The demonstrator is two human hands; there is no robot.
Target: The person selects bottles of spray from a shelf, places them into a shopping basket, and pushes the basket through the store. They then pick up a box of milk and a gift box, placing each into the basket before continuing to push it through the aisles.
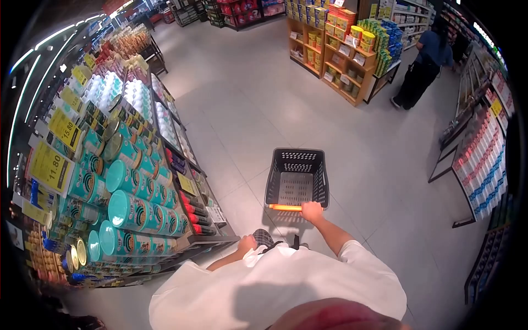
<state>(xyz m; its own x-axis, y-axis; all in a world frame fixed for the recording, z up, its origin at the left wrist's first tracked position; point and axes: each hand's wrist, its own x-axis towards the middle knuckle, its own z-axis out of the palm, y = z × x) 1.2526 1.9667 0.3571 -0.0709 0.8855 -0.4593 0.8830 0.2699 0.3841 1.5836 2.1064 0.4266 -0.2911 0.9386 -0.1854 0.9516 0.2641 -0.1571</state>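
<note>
My right hand point(312, 211) is closed around the orange handle point(286, 207) of a black shopping basket point(300, 154). The perforated basket is in front of me, with nothing visible inside it. Beside my left hip hangs my left hand point(247, 243), its fingers curled in and no object showing in them. It is nearest to the front corner of the display shelf point(217, 240) on my left. Teal cans point(132, 212) lie stacked on that shelf, apart from the hand. Black bottles with red caps point(198, 213) sit by its edge.
Price signs point(52, 168) stand over the left display, with egg trays point(103, 91) farther along. A wooden shelf point(352, 77) of cans and boxes stands ahead. A person in dark clothes point(423, 66) is at the upper right. Packaged drinks point(484, 159) line the right side of the tiled floor point(379, 165).
</note>
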